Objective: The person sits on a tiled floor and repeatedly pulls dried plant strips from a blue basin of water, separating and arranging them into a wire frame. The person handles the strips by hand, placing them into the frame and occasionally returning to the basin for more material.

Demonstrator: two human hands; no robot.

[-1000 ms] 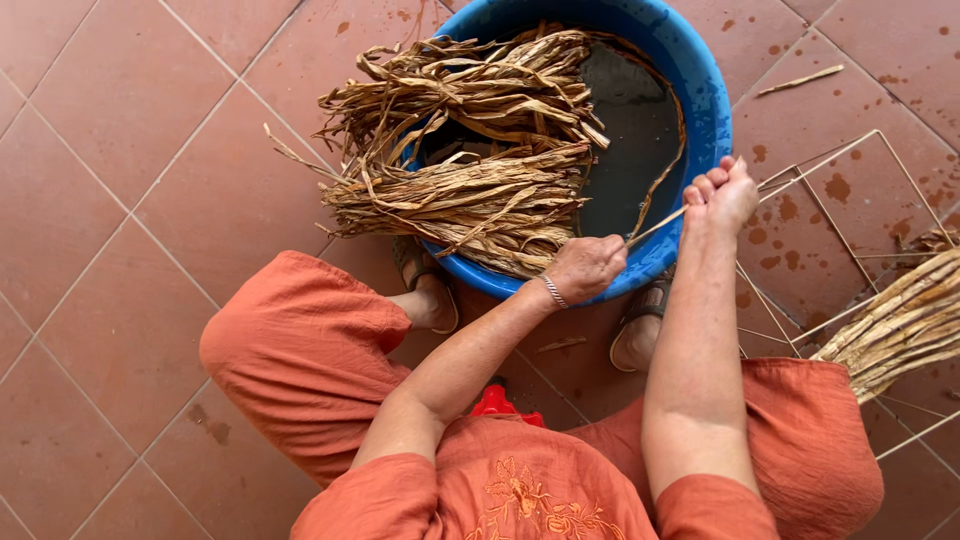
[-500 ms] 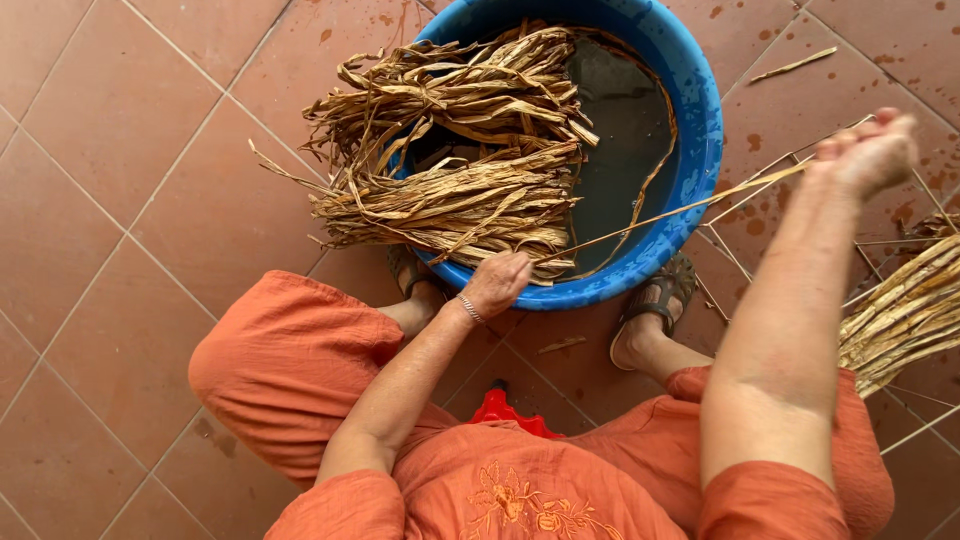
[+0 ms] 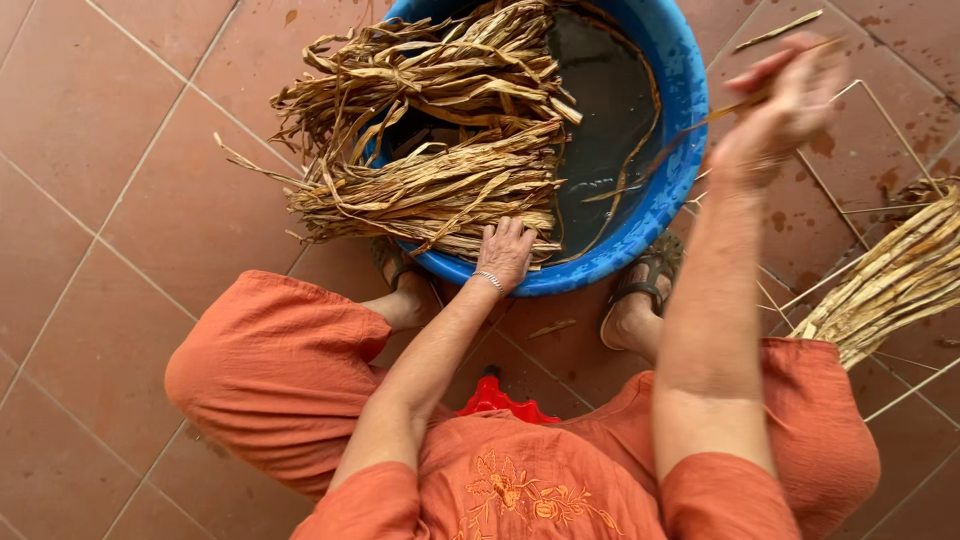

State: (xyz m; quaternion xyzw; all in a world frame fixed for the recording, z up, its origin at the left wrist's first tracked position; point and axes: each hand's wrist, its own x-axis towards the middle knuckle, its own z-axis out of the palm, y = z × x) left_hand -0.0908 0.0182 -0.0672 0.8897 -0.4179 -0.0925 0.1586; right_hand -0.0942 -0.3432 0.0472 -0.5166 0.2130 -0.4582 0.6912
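Head view: a blue plastic basin (image 3: 668, 160) is set on the terracotta tile floor (image 3: 110, 200), far of the seated person's knees, with dark water (image 3: 610, 110) showing in its right half. A bundle of dried, straw-coloured plant strips (image 3: 440, 185) is laid across the basin's left rim, its loose ends spilling out onto the tiles to the left, apparently so that part of the bundle soaks while the rest stays within reach.

The left hand (image 3: 505, 250) is pressed flat on the near end of the bundle, just at the basin's near rim; the fingers are spread and nothing is grasped, so the grip is released and the palm seems to serve only to steady the pile. A thin bracelet is seen at the wrist.

The right hand (image 3: 790, 95) is raised to the right of the basin and blurred by motion. Its fingers are pinched closed on a single long strip (image 3: 690, 125), which runs from the hand down to the left into the water, as if one strand is being drawn clear of the rest.

At the right edge, a second sheaf of strips (image 3: 890, 280) is laid over a thin wire frame (image 3: 880, 110) on the floor, well apart from the basin. Sandalled feet (image 3: 640, 290) are planted just near of the basin, and a small red object (image 3: 495, 398) shows between the knees.
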